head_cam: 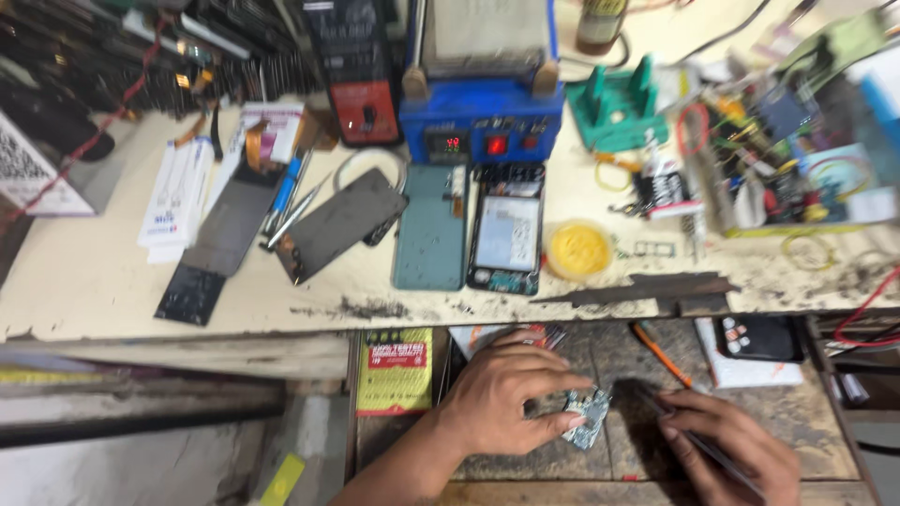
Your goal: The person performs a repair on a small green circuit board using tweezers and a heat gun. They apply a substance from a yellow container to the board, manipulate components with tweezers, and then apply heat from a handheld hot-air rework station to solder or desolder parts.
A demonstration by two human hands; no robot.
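Note:
My left hand (506, 394) rests in an open drawer below the bench, its fingers pinching a small green circuit board (589, 419) flat against the drawer floor. My right hand (729, 448) lies just right of the board and grips a thin dark tool (698, 440), probably tweezers, whose tip points toward the board. On the bench above lie an opened phone (507, 230) with its insides showing and a teal back cover (429, 227) beside it.
A blue heating machine (483, 112) stands at the back of the worn bench (84, 281). Dark phone screens (336, 225), a yellow round tin (578, 249), a green holder (619, 108), a cluttered parts tray (797, 159), a yellow packet (396, 370) and an orange pencil (662, 356) lie around.

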